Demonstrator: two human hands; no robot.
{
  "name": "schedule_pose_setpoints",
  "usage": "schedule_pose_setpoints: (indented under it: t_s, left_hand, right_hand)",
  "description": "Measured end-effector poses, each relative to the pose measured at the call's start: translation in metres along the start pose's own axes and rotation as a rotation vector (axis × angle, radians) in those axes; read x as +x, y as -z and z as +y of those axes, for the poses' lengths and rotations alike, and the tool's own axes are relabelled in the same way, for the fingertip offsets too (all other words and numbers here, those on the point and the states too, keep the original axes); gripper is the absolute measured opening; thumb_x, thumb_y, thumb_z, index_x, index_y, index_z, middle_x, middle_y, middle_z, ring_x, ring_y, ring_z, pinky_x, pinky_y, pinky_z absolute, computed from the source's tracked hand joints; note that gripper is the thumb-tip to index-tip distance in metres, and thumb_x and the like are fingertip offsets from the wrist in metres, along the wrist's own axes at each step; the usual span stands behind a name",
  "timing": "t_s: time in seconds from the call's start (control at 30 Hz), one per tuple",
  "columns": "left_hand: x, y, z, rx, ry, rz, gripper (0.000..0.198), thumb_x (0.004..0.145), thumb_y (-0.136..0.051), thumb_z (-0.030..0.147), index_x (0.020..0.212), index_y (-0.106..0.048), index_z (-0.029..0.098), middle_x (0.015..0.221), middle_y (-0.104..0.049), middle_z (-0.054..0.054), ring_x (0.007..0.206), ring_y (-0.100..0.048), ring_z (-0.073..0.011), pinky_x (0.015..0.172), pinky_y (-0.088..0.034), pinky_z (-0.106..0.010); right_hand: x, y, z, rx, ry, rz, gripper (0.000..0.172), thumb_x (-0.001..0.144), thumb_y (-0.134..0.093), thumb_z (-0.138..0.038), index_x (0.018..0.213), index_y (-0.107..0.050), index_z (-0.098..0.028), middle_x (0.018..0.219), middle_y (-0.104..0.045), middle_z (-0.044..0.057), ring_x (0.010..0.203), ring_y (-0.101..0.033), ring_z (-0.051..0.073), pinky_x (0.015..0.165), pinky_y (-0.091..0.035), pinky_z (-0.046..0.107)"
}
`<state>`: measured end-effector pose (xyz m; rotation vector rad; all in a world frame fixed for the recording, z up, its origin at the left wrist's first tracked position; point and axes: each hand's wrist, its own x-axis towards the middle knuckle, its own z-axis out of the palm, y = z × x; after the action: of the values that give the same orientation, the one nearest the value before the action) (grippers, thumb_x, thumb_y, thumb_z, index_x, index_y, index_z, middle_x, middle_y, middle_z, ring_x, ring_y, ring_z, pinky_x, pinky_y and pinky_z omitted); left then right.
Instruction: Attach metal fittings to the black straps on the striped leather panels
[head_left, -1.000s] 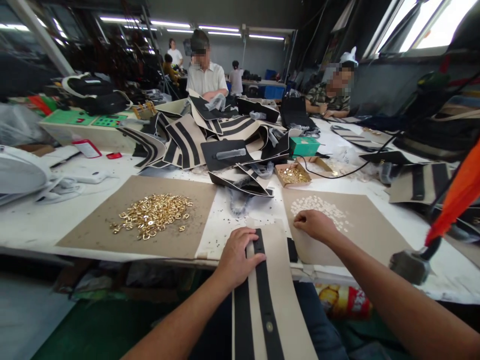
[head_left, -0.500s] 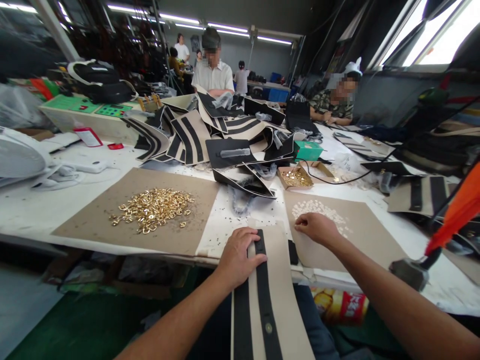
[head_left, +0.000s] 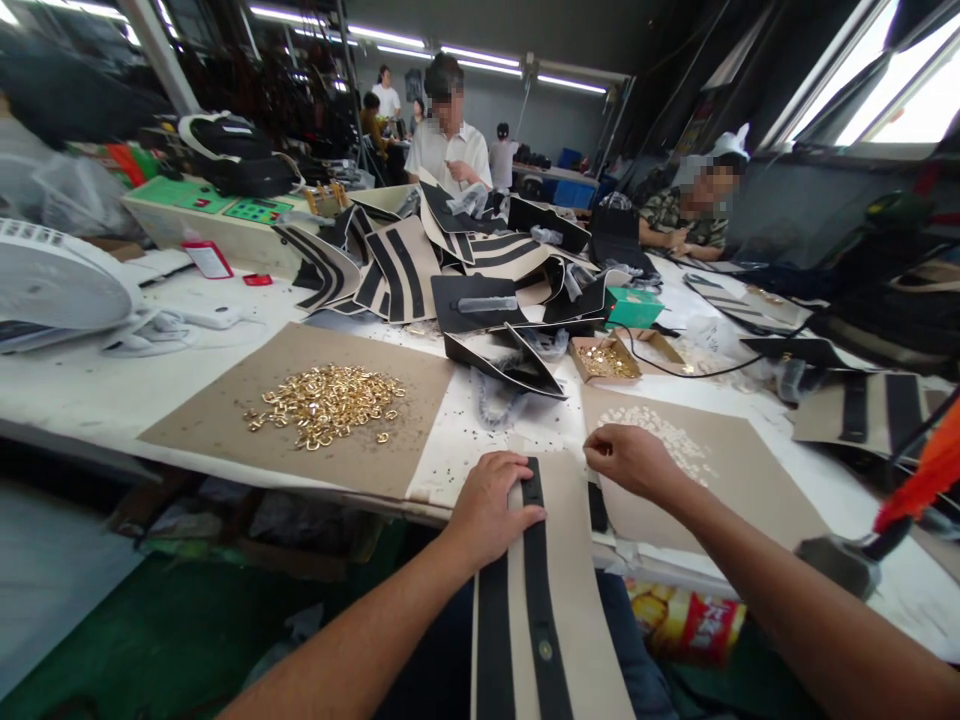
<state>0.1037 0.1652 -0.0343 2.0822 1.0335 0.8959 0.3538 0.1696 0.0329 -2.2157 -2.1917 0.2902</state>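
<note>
My left hand [head_left: 491, 510] grips the upper end of a long beige panel [head_left: 566, 560] with black stripes, its thumb and fingers bent over the left edge and a black strap [head_left: 534, 570]. A small round metal piece [head_left: 545, 650] sits low on that strap. The panel reaches from the table edge down toward my lap. Just right of the panel's top, my right hand [head_left: 626, 457] is closed in a pinch; whatever is between its fingertips is too small or hidden to tell. Behind it, small whitish pieces [head_left: 664, 430] lie scattered on a brown board [head_left: 757, 470].
Gold-coloured metal fittings [head_left: 330, 400] are heaped on a brown sheet [head_left: 210, 425] at left. Striped panels [head_left: 405, 270] pile up mid-table. A cardboard box [head_left: 606, 360] holds small gold parts. An orange-covered tool [head_left: 922, 470] stands at right. Two people sit across the table.
My right hand has drawn left, away from the whitish pieces and closer to the panel's top. My left hand keeps its grip on the panel. The whole view has shifted slightly.
</note>
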Motion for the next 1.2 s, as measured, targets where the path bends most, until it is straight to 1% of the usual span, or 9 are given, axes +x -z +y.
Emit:
schedule_pose_setpoints:
  t_s: [0.07, 0.13, 0.2, 0.27, 0.43, 0.6, 0.8, 1.0, 1.2]
  left_hand:
    - [0.000, 0.000, 0.000, 0.005, -0.004, -0.005, 0.045, 0.063, -0.092, 0.023, 0.103, -0.071, 0.019, 0.124, -0.069, -0.010, 0.123, -0.057, -0.0298, 0.108, -0.047, -0.048]
    - [0.000, 0.000, -0.001, 0.008, -0.009, -0.003, 0.045, 0.064, -0.092, 0.024, 0.103, -0.071, 0.019, 0.124, -0.069, -0.010, 0.123, -0.057, -0.0300, 0.108, -0.047, -0.049]
    - [-0.001, -0.001, -0.002, 0.010, -0.014, 0.004, 0.045, 0.064, -0.091, 0.024, 0.104, -0.071, 0.019, 0.124, -0.069, -0.010, 0.122, -0.057, -0.0297, 0.108, -0.047, -0.048]
    - [-0.002, -0.002, -0.004, 0.005, -0.024, 0.009, 0.045, 0.064, -0.091, 0.023, 0.104, -0.071, 0.019, 0.123, -0.069, -0.010, 0.121, -0.058, -0.0290, 0.107, -0.048, -0.048]
    - [-0.003, -0.004, -0.005, -0.001, -0.042, 0.008, 0.046, 0.064, -0.091, 0.023, 0.104, -0.071, 0.020, 0.123, -0.069, -0.009, 0.122, -0.057, -0.0282, 0.107, -0.047, -0.046]
    - [-0.001, -0.002, -0.003, -0.001, -0.032, 0.006, 0.045, 0.063, -0.091, 0.022, 0.103, -0.071, 0.020, 0.123, -0.069, -0.009, 0.121, -0.057, -0.0290, 0.107, -0.048, -0.047]
    - [-0.001, -0.001, -0.002, -0.003, -0.040, 0.009, 0.045, 0.064, -0.091, 0.022, 0.104, -0.071, 0.021, 0.122, -0.069, -0.009, 0.121, -0.057, -0.0291, 0.107, -0.047, -0.048]
    - [-0.002, -0.002, -0.003, -0.001, -0.036, 0.010, 0.049, 0.063, -0.092, 0.022, 0.106, -0.070, 0.019, 0.121, -0.069, -0.009, 0.121, -0.057, -0.0286, 0.108, -0.047, -0.046]
    - [-0.002, -0.001, -0.002, -0.003, -0.027, 0.002, 0.047, 0.064, -0.091, 0.024, 0.105, -0.069, 0.020, 0.121, -0.069, -0.008, 0.121, -0.057, -0.0289, 0.108, -0.047, -0.047]
  right_hand:
    - [-0.012, -0.002, -0.019, 0.204, 0.122, 0.021, 0.021, 0.086, -0.054, -0.027, 0.083, -0.075, -0.024, 0.083, -0.074, 0.001, 0.076, -0.066, 0.018, 0.067, -0.043, 0.026]
    - [-0.022, -0.009, -0.039, 0.330, 0.224, 0.035, 0.018, 0.084, -0.056, -0.025, 0.079, -0.074, -0.023, 0.081, -0.072, 0.001, 0.073, -0.064, 0.017, 0.067, -0.043, 0.025]
    - [-0.026, -0.020, -0.053, 0.350, 0.265, 0.037, 0.016, 0.083, -0.058, -0.023, 0.076, -0.072, -0.022, 0.080, -0.071, 0.001, 0.073, -0.062, 0.017, 0.067, -0.042, 0.025]
    - [-0.026, -0.031, -0.060, 0.386, 0.253, 0.025, 0.016, 0.083, -0.058, -0.024, 0.077, -0.072, -0.022, 0.080, -0.071, 0.002, 0.074, -0.062, 0.017, 0.068, -0.042, 0.026]
    - [-0.019, -0.043, -0.061, 0.514, 0.128, -0.046, 0.018, 0.083, -0.058, -0.030, 0.077, -0.072, -0.023, 0.076, -0.071, 0.001, 0.072, -0.063, 0.018, 0.067, -0.044, 0.026]
    - [-0.019, -0.042, -0.063, 0.498, 0.042, -0.023, 0.016, 0.079, -0.057, -0.028, 0.066, -0.065, -0.022, 0.066, -0.067, 0.001, 0.066, -0.061, 0.018, 0.062, -0.042, 0.026]
    - [-0.022, -0.042, -0.063, 0.625, 0.073, -0.019, 0.015, 0.083, -0.058, -0.030, 0.082, -0.072, -0.023, 0.076, -0.072, 0.000, 0.072, -0.065, 0.019, 0.069, -0.046, 0.027]
    - [-0.021, -0.048, -0.064, 0.629, 0.095, 0.005, 0.015, 0.083, -0.062, -0.032, 0.084, -0.075, -0.025, 0.083, -0.074, 0.000, 0.077, -0.066, 0.019, 0.075, -0.048, 0.029]
    - [-0.018, -0.051, -0.063, 0.657, 0.092, -0.028, 0.013, 0.081, -0.065, -0.031, 0.084, -0.076, -0.026, 0.085, -0.074, 0.000, 0.080, -0.066, 0.020, 0.077, -0.049, 0.029]
